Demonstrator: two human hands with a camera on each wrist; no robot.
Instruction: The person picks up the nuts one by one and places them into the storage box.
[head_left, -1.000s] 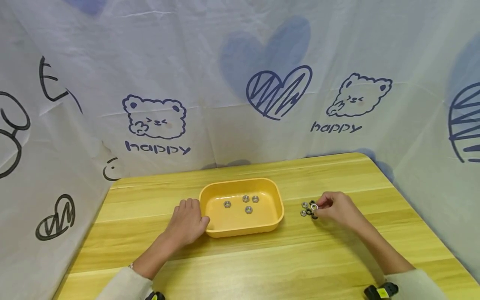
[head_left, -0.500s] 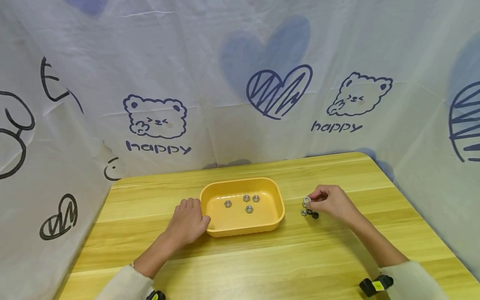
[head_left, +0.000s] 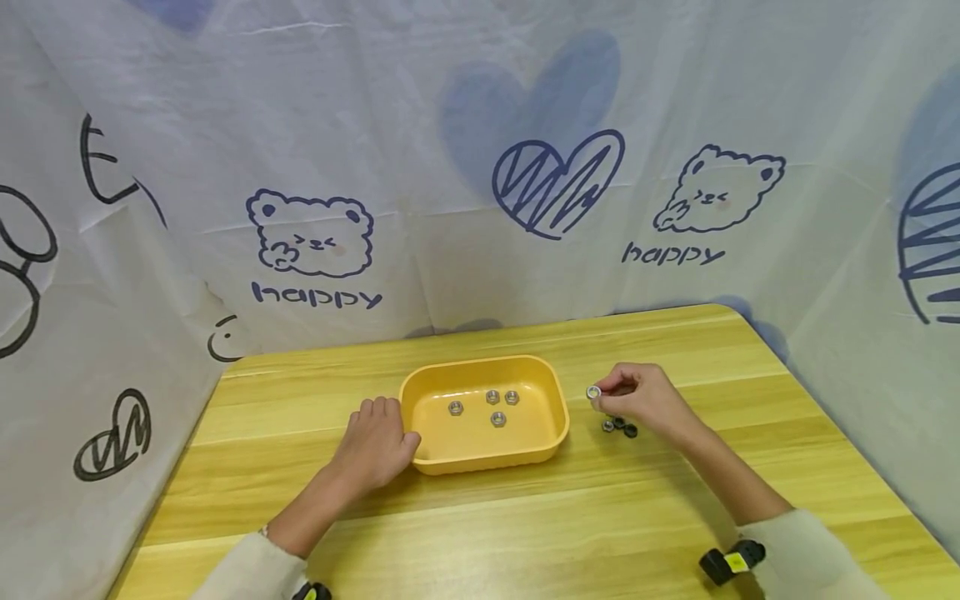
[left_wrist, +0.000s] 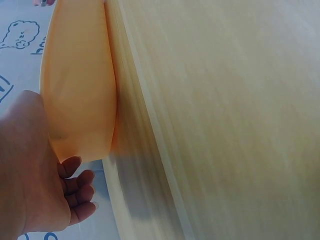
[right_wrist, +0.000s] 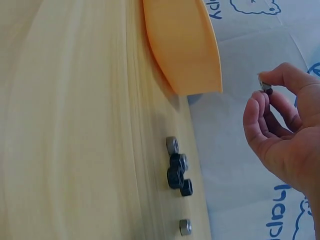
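Note:
A yellow tray (head_left: 557, 417) sits mid-table with several silver nuts (head_left: 497, 418) inside. My left hand (head_left: 375, 446) rests against its left end; the left wrist view shows the fingers (left_wrist: 75, 192) loosely curled beside the tray wall (left_wrist: 80, 85), gripping nothing. My right hand (head_left: 637, 400) is raised just right of the tray and pinches a silver nut (head_left: 594, 392) between thumb and forefinger, the same nut (right_wrist: 266, 88) showing in the right wrist view. Below that hand a small cluster of black and silver nuts (head_left: 618, 426) lies on the table, the cluster (right_wrist: 177, 170) also visible from the wrist.
The wooden table (head_left: 525, 533) is bounded at the back and sides by a white cloth (head_left: 480, 167) printed with bears and hearts. One silver nut (right_wrist: 185, 226) lies apart from the cluster. The table's front half holds only my forearms.
My right hand has lifted a silver nut from the cluster and carried it left and up toward the tray. The left hand and tray have not moved.

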